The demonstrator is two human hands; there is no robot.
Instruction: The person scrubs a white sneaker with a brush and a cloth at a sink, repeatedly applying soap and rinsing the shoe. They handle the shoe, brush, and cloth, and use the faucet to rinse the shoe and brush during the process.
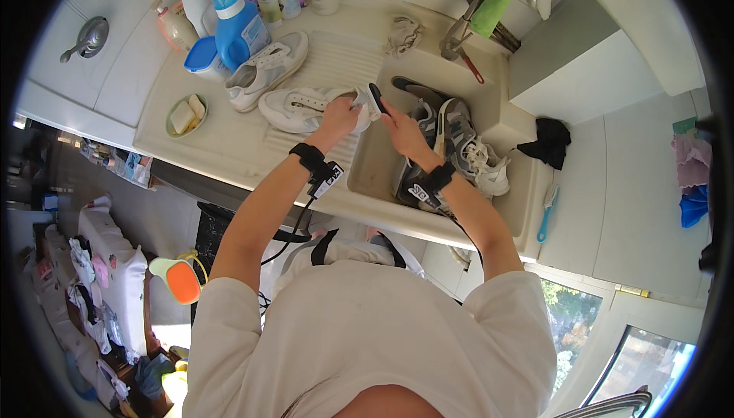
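Observation:
My left hand grips a white sneaker by its heel opening; the shoe lies on the ribbed drainboard beside the sink. In my right hand is a scrub brush with a dark back and pale bristles, held against or close to the heel of that shoe. A second white sneaker rests behind it, near the bottles. Several grey sneakers and pale laces lie in the sink basin, partly hidden by my right hand and forearm.
A blue detergent bottle and other bottles stand at the back left. A soap dish sits on the left counter. The faucet hangs over the basin, with a crumpled cloth nearby. A blue-handled brush is at the right.

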